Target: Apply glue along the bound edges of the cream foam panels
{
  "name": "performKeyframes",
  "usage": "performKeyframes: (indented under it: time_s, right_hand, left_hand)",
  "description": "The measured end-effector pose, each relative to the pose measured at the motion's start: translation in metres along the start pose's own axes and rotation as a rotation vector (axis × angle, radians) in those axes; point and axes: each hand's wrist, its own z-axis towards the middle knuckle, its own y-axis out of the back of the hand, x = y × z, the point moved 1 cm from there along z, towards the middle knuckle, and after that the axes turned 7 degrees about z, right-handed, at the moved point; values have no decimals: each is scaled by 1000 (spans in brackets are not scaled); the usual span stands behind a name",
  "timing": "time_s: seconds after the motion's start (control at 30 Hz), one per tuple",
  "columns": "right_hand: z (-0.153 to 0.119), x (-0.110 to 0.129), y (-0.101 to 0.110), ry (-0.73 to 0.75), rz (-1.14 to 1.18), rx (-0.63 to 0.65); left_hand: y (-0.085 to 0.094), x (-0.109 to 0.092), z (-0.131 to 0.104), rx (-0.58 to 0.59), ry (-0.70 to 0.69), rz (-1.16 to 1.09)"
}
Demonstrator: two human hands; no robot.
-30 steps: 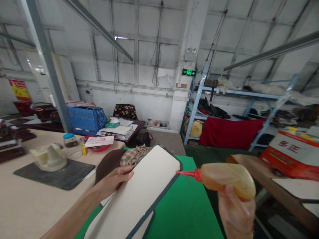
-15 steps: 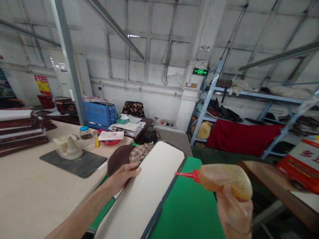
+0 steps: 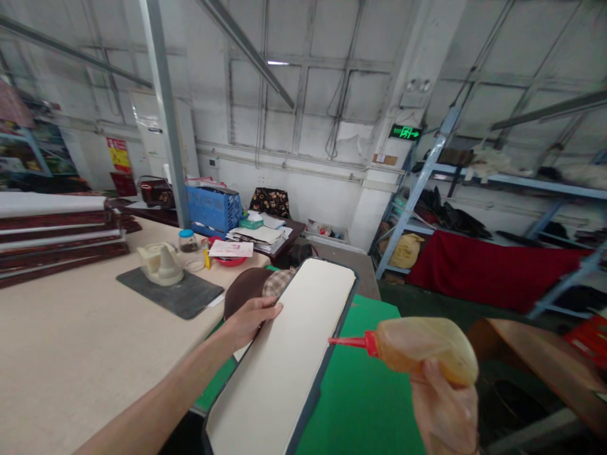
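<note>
Indoors, a green table (image 3: 360,398) is spreading before a pale wall (image 3: 308,148); over it, a left hand (image 3: 252,321) is pinching a white panel (image 3: 279,360); a right hand (image 3: 443,398) is gripping a bottle (image 3: 422,344), red nozzle (image 3: 351,342) at the panel's dark edge, green surface stretching alongside.

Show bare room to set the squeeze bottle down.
Free: the beige tabletop between the gray mat and left forearm, and the green surface between the white panel and right hand. Crowded: the tabletop's far end, with tape dispenser, blue-lidded jar and red dish.

Wall (image 3: 322,95): white, panelled
Exit sign (image 3: 405,132): lit green
Rack (image 3: 418,189): blue metal, right side
Floor (image 3: 408,296): dark green
</note>
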Motion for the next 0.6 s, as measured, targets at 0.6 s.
performKeyframes:
  time_s: [0.6]
  right_hand:
    - [-20,-3,-1,-111,-14,36]
  left_hand:
    - [18,2,21,-60,-42,-49]
